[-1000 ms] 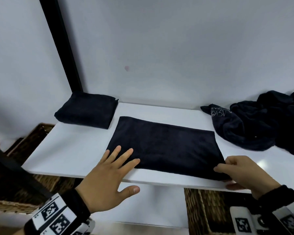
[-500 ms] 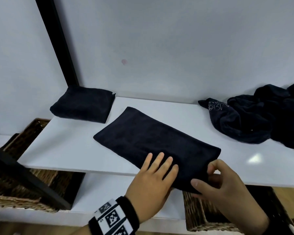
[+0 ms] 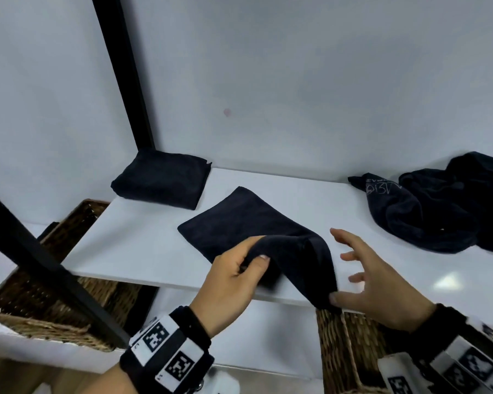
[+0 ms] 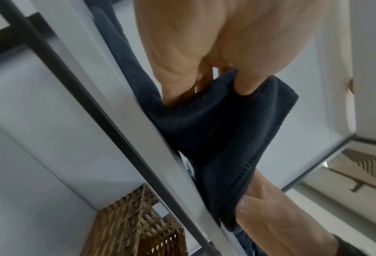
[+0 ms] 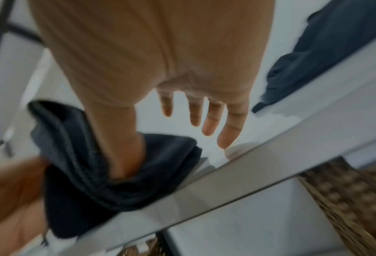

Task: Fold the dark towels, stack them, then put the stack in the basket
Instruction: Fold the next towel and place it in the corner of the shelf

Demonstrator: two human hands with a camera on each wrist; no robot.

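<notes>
Half-folded dark towel lifted at its near edge, white shelf.

The shelf [image 3: 143, 245] carried the towel [image 3: 248, 223] at centre; soft and limp, it likely needed corner holds. The left hand [image 3: 234, 280] pinched its near edge; the right hand [image 3: 379, 282], fingers spread, touched the hanging corner with its thumb.

Right hand [image 5: 160, 69] fills upper centre, fingers [image 5: 213, 119] spread straight, thumb pressed into dark towel [image 5: 108, 187] at lower left on white shelf edge [image 5: 237, 180]. Blurred left hand [image 5: 11, 199] at left edge touches the towel; crumpled dark cloth [image 5: 325, 52] upper right, wicker basket [image 5: 353, 199] lower right.
</notes>
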